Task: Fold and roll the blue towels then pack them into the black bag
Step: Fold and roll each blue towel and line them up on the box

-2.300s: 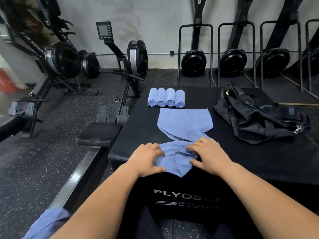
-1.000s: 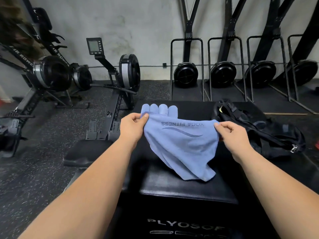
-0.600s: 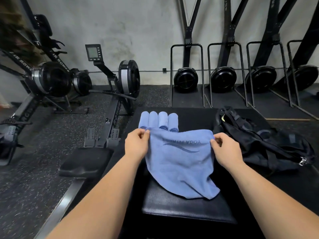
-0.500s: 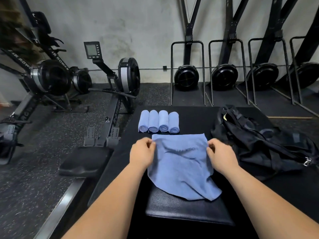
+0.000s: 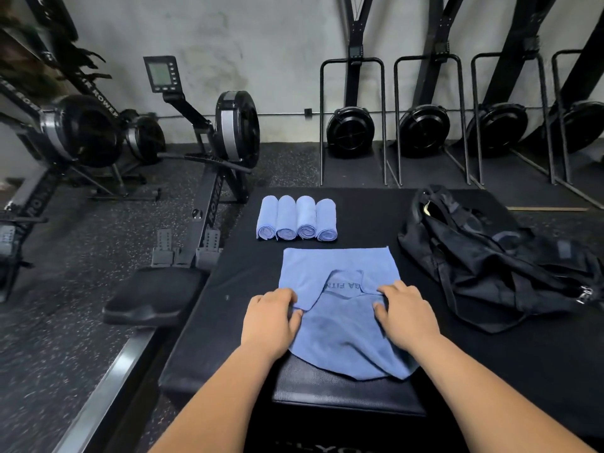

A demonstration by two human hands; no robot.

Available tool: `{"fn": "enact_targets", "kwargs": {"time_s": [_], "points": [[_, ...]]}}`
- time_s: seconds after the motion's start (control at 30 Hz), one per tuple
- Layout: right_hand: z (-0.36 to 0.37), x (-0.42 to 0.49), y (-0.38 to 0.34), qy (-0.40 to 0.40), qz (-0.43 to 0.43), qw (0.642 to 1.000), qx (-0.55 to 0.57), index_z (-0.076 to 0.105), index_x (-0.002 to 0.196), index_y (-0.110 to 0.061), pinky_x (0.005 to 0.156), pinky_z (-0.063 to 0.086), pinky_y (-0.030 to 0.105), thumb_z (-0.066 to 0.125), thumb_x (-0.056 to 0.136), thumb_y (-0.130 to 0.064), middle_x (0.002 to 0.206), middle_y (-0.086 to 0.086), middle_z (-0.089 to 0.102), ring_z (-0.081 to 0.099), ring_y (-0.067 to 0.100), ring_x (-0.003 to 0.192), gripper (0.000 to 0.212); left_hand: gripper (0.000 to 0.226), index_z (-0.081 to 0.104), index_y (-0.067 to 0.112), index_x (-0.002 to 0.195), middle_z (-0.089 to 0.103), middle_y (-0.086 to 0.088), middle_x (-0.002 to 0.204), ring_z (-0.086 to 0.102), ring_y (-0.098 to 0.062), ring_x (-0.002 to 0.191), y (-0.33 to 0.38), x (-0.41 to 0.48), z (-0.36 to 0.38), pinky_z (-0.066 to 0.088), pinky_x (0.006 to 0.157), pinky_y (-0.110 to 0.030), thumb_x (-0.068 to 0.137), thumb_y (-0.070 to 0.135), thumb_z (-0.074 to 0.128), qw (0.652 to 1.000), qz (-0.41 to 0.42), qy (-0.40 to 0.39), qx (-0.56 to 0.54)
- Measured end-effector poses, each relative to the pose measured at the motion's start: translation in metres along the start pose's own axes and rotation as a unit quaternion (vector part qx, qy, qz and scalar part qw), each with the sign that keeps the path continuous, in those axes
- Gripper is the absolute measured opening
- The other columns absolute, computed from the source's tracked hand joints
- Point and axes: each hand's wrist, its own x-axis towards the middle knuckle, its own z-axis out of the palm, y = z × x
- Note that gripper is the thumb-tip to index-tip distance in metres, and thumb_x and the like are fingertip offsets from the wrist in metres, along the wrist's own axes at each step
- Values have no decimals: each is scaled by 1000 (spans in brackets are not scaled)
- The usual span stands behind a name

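Lowered onto the box (image 5: 235,256), the towel (image 5: 340,338) now lies mid-frame; left hand (image 5: 271,322) and right hand (image 5: 407,317) pinch its fold.

The blue towel (image 5: 340,322) had dark letters on a folded-over flap. Only "GA FITN" showed, and the rest of the words was hidden. The long slanted bar of the rowing machine on the left (image 5: 98,96) said "ROWER" in white. The leg of the middle rowing machine (image 5: 214,204) had "ROWE" on it. The front of the black box (image 5: 327,447) showed "LYO", cut off by the picture's bottom edge.
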Motion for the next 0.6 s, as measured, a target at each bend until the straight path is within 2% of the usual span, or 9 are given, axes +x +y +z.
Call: {"fn": "enact_targets", "kwargs": {"time_s": [0.17,0.3,0.37,0.47,0.6], "points": [[7,-32,4,44,-2,999,-7,62,120,-33,84,48,39,51,95,-52,122,-11,59,52,20,108,33,20,60,36,103,65,18,92,61,-10,88,-6,-31,-6,41,96,-31,89,50,58,1000,14,8,6],[1,-59,5,62,-5,998,-12,64,103,-36,81,44,37,45,97,-61,107,-13,62,54,17,101,32,19,60,36,95,64,19,90,59,-8,83,-2,-53,-15,37,96,-28,93,53,51,999,28,12,23],[0,-73,6,68,-9,998,-13,65,97,-35,78,42,36,49,96,-62,98,-12,60,55,16,97,31,23,60,33,89,64,17,83,58,-11,75,1,-64,-18,39,91,-29,96,52,49,999,33,23,27],[-1,-89,9,65,-12,998,-3,63,93,-35,78,42,35,59,92,-60,88,-13,55,54,16,94,25,23,58,30,80,61,14,72,53,-14,63,5,-79,-23,41,83,-31,98,44,56,998,40,48,26],[-4,-95,11,46,-3,999,28,64,91,-39,83,47,38,61,95,-61,93,-13,59,54,18,97,23,22,58,27,82,60,10,63,54,-16,60,10,-89,-32,42,64,-33,99,41,61,998,-9,51,-24]]}}
